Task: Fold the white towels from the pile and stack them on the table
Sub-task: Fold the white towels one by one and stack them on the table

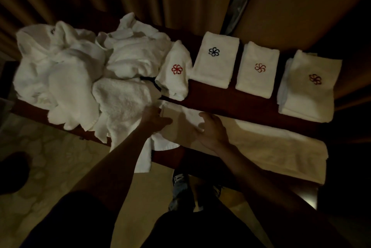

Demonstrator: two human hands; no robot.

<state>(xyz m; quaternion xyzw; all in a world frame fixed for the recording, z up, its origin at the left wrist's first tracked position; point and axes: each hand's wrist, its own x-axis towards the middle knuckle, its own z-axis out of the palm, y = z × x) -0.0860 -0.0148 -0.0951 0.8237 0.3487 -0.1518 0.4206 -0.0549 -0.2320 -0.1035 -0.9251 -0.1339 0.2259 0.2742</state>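
Hands first: our left hand lies flat on the left end of the long towel, fingers stretched rightward. Our right hand presses the same towel just beside it, fingers straight and spread. That towel runs along the near edge of the dark table. Left of it the crumpled pile spills over the edge. Along the far side we see the red-emblem towel touching the pile, then the blue-emblem towel, the orange-emblem towel and the dark-red-emblem stack.
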